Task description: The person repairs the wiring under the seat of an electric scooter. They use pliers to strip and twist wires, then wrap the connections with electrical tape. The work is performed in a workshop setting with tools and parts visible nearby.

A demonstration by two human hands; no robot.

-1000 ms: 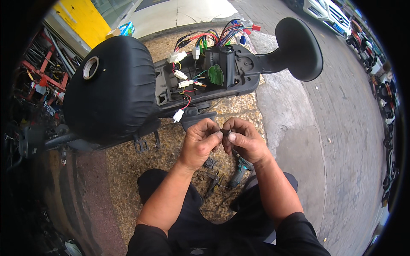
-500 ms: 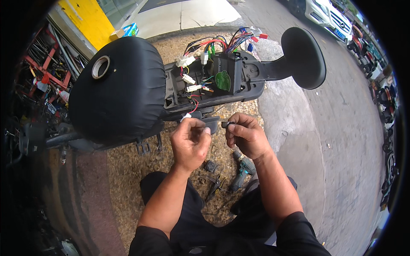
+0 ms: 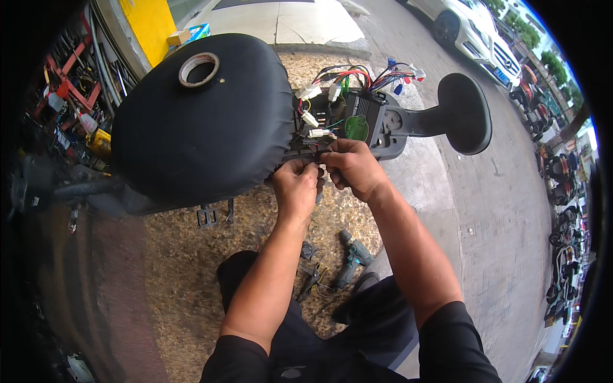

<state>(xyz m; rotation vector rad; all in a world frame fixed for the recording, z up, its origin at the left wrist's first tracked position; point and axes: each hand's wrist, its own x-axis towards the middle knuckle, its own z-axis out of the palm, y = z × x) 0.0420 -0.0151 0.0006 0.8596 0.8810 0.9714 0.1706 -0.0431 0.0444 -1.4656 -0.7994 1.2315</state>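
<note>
My left hand (image 3: 298,190) and my right hand (image 3: 355,168) meet at the near edge of an open scooter body (image 3: 391,150), fingertips close together. Between the right thumb and forefinger shows a small black piece (image 3: 324,155); its kind is unclear. The left fingers are pinched, and what they hold is hidden. Just beyond the hands lie white wire connectors (image 3: 310,119) and a black finned controller box (image 3: 370,115) with a green label. Coloured wires (image 3: 348,71) arch over its far side. A black padded seat (image 3: 211,127) stands left of the hands, with a tape roll (image 3: 199,69) on it.
On the pebbled ground below lie a cordless drill (image 3: 352,258), pliers (image 3: 309,281) and a small round black part (image 3: 308,250). A black backrest pad (image 3: 465,113) sticks out to the right. Tools crowd a red rack (image 3: 76,83) at far left. A white car (image 3: 479,38) stands beyond.
Both hands have moved up and away from me to the scooter body's edge, and come together. The white connector by my left hand is now hidden. My view has shifted.
</note>
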